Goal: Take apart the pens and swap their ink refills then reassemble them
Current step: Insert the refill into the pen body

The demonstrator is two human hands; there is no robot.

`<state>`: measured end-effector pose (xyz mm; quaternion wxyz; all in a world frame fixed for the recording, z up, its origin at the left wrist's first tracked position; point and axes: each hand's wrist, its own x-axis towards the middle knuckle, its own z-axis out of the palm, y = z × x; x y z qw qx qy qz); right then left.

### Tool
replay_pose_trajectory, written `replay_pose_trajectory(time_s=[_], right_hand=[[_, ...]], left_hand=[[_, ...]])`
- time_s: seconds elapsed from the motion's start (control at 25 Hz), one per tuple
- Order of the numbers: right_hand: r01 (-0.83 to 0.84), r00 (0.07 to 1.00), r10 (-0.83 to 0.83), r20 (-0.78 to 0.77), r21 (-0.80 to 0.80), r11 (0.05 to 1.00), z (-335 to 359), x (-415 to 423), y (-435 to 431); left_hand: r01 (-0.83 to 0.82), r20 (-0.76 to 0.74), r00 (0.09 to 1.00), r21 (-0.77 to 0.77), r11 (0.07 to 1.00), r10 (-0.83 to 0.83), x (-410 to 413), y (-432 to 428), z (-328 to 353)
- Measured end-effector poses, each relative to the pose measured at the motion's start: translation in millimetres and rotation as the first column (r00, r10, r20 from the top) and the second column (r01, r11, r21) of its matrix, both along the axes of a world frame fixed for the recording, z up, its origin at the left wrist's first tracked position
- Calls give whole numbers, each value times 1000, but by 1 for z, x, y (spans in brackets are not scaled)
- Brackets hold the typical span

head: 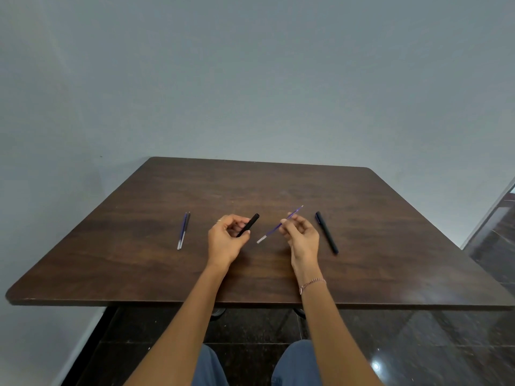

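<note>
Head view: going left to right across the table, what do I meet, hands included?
Two loose refills → left hand → black pen barrel it holds → purple refill → right hand holding it → black pen lying on the table.

Far table (278, 185) half open — refills (183, 231) left, pen (326, 232) right.

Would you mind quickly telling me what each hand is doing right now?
Left hand: closed on the black pen barrel, held above the table.
Right hand: fingers pinching the purple refill, held in the air.
</note>
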<state>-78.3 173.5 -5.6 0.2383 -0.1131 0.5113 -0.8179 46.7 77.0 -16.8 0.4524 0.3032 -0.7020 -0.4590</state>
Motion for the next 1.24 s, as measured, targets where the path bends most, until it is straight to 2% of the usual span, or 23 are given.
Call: replay_pose_trajectory(time_s=[0.16,0.36,0.64,0.72,1.08,1.24], right_hand=[[74,996,-79,-39,-121,990,0,-1,4],[116,992,-123,-6,-277,954,0,-5,3],[203,978,-210,20,-355,912,2,-6,6],[199,976,-216,-12,-345,917,2,-5,6],[57,929,-95,-357,-117,992,-4,5,1],[4,913,-13,-408,-23,1000,-5,9,-1]], left_hand=[[10,69,998,-23,1000,-9,-1,-1,0],[32,93,995,-63,997,-26,0,4,4],[31,135,991,-98,995,-17,0,7,6],[30,142,990,-105,994,-14,0,7,5],[39,152,988,-143,989,-17,0,7,4],[39,145,989,-139,989,-18,0,8,5]])
